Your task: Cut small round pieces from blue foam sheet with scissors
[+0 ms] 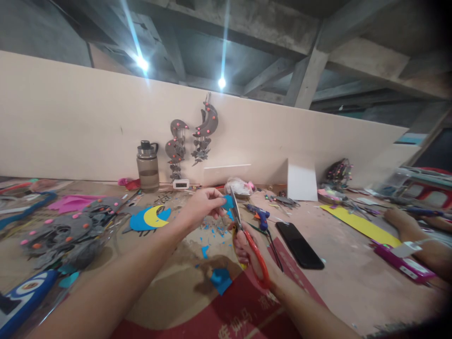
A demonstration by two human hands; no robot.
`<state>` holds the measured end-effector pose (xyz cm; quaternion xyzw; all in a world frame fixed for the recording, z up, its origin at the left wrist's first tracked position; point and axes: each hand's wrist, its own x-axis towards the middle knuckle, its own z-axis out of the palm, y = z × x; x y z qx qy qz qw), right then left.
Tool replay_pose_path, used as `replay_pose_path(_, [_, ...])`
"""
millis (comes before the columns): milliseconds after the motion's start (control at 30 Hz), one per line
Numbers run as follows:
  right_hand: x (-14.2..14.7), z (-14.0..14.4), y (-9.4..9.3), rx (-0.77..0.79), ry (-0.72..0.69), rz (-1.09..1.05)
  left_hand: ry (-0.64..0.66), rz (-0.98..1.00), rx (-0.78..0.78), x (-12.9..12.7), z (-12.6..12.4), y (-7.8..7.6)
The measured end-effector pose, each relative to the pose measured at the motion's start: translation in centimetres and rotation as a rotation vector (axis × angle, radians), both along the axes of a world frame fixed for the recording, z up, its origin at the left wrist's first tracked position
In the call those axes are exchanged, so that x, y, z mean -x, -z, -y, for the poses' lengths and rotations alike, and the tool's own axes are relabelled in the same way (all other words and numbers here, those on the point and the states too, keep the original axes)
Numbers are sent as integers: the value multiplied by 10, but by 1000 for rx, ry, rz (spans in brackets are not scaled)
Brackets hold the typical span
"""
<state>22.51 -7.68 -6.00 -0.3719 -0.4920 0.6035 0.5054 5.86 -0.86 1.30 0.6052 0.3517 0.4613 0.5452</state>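
Centrally, above the brown table (353, 282), the left hand (203, 203) pinches a small blue foam piece (228, 202) between thumb and fingertips, holding it just clear of the surface. The right hand (247, 247) grips red-handled scissors (247, 240), fingers curled through the loops; the blades point up and away, and their tips meet the blue piece's right edge. Whether the blades are parted cannot be told. Blue scraps (215, 230) lie scattered on the table directly below, and a larger blue offcut (221, 279) rests nearer, on the edge of a red printed sheet (240, 306). Right of the scissors lies a black phone (299, 245), with a blue glue gun (259, 214) just beyond it. Left of the hands sits a blue-and-yellow moon cut-out (151, 217), and further left a heap of grey felt shapes (67, 235). Far behind, a smoky water bottle (147, 165) stands against the beige wall, where grey moon hangings (206, 127) are fixed. At the right edge, another person's forearm (416, 235) rests on the table near a yellow strip (360, 225).
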Motion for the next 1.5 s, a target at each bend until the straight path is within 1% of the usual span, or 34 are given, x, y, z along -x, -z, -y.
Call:
replay_pose_path(200, [0,3,-4,7,-16,-6,13,15,19,-1,0,2])
replay_pose_path(433, [-1,-4,5,47,-17,-51,24,30,46,-2,2,1])
replay_pose_path(633, [-1,-3,4,41,6,-86,67,57,60,-4,0,8])
replay_pose_path(767, [-2,-1,2,14,23,-65,84,61,52,-6,-1,10])
replay_pose_path(1067, [-1,0,1,17,33,-21,85,56,82,-7,2,8])
replay_pose_path(1267, [0,0,0,-10,26,-4,93,51,101,-9,2,10])
replay_pose_path(1500, [1,1,-3,45,65,-22,130,81,122,-10,1,13])
